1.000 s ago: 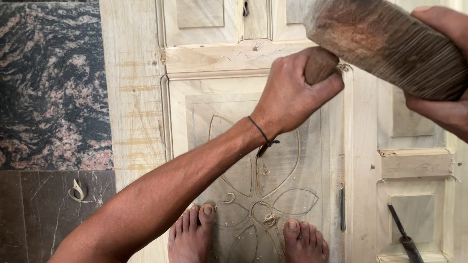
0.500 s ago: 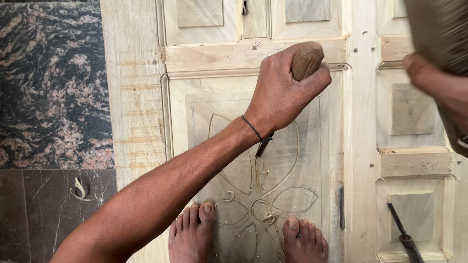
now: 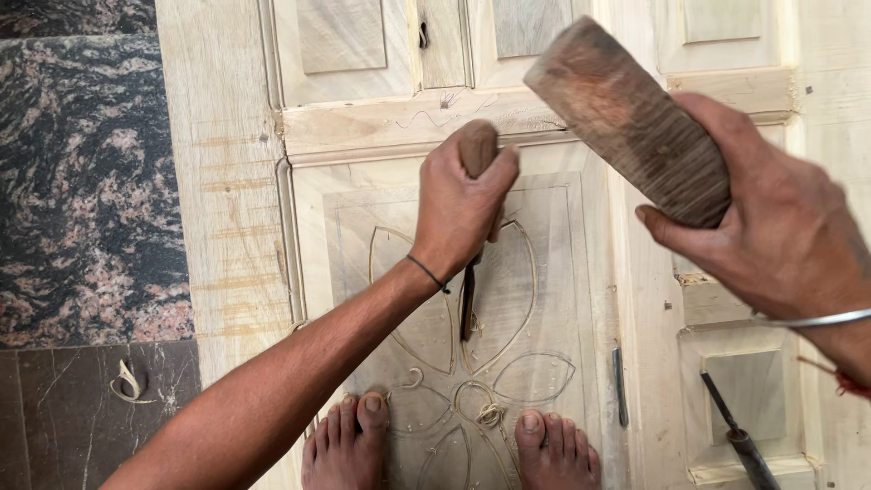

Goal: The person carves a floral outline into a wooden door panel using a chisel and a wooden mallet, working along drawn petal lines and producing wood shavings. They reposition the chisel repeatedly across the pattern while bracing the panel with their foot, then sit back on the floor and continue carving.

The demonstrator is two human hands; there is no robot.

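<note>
With the left hand (image 3: 463,213) clenched around the brown-handled steel chisel (image 3: 470,272), its blade apparently seated in the petal groove of the pale carved wooden door panel (image 3: 535,299), the right hand (image 3: 771,227), gripping the dark wooden mallet block (image 3: 626,118) above that panel, should strike the handle squarely.

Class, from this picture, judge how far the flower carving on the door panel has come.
Done: petal outlines are cut into the door panel, with shavings by the feet. In hand: the left hand holds a chisel on a petal line; the right hand lifts a wooden block. Left: petal insides look flat and uncarved.
</note>
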